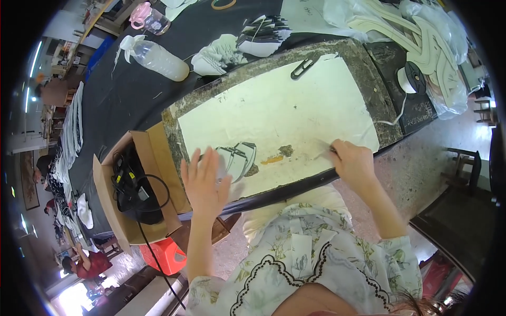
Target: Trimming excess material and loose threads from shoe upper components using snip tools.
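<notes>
My left hand [204,181] is held over the near left part of the work board, fingers spread and slightly smeared by motion, gripping nothing that shows. Just beside its fingertips lies a small bunch of pale strips with dark edges [240,159]. My right hand [353,164] is closed near the board's front right edge. A thin pale blade-like tool [321,151] sticks out leftward from its fingers, too blurred to tell its exact kind. Beneath both hands is a cream sheet [253,116] with dark stains and a worn yellowish patch.
Left of the board stands an open cardboard box [138,152] with black cables. Behind are a plastic bottle [161,62], a pink-lidded jug [151,20], bundled pale pieces [219,55] and black thread snips [303,68]. A thread spool [411,79] and curved cream strips [429,42] lie right.
</notes>
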### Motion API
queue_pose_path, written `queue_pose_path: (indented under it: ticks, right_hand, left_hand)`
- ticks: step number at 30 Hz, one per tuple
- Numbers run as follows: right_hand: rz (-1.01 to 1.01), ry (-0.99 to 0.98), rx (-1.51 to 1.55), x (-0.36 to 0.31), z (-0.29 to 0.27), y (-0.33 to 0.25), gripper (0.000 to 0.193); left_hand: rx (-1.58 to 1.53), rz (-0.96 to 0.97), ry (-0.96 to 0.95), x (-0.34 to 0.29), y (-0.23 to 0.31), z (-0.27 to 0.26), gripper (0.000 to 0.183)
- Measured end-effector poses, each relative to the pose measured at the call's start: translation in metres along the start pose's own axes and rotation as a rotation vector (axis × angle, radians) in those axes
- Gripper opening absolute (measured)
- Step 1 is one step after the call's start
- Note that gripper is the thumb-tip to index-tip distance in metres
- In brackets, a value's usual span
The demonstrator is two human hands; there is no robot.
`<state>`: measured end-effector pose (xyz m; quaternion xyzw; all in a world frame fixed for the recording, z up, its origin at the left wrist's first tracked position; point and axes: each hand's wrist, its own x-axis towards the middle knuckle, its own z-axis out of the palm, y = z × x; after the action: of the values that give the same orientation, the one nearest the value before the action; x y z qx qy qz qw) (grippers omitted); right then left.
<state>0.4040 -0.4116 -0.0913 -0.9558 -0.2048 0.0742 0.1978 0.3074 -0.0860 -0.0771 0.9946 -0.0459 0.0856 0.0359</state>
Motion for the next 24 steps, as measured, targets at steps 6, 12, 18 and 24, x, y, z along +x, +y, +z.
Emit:
queue_pose_path:
  ticks: [6,12,18,24]
  right_hand:
    - [-0.403,-0.263,0.104,-0.015,-0.037,-0.063,0.01]
    - [-0.25,-0.206,-0.043,-0.015,-0.046,-0.048,0.006]
    - [0.176,0.085,0.468,0.012,-0.03,0.013,0.015]
    - [0.192,-0.167,0.884,0.019,-0.029,0.005,0.014]
  left_hand:
    - [-0.41,-0.051,0.267,0.152,-0.029,0.015,0.036]
    - [-0.303,0.094,0.151,0.243,-0.117,0.044,0.057]
    - [-0.129,0.086,0.085,0.219,-0.067,0.026,0.03]
    - [-0.198,0.083,0.143,0.198,-0.064,0.011,0.014]
